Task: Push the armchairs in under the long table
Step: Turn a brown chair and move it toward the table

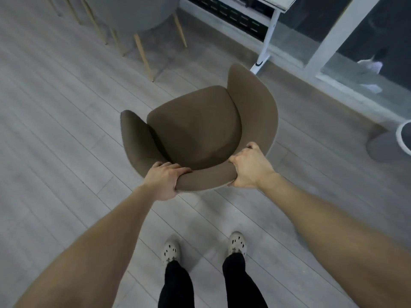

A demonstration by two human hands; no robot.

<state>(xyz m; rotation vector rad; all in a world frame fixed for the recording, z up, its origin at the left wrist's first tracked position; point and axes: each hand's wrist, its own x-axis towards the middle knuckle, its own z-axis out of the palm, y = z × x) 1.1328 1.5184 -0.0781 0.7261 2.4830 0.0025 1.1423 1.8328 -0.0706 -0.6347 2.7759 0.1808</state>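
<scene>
The brown armchair [195, 127] stands on open grey floor [66, 134] just ahead of you, your left hand [165, 180] and right hand [250, 167] each clamped on its curved back rim. A grey chair [142, 12] sits ahead-left; a white desk [270, 30], seemingly, stands ahead-right, with bare boards between.

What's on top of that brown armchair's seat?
Nothing lies on the brown armchair seat. The left hand and right hand grip its backrest. Its legs are hidden underneath.

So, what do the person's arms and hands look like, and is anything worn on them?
Both arms are bare up to the frame's edge, with no sleeves visible. The left hand and right hand wear no gloves; no watch, ring or bracelet shows. The fingers are bare.
</scene>
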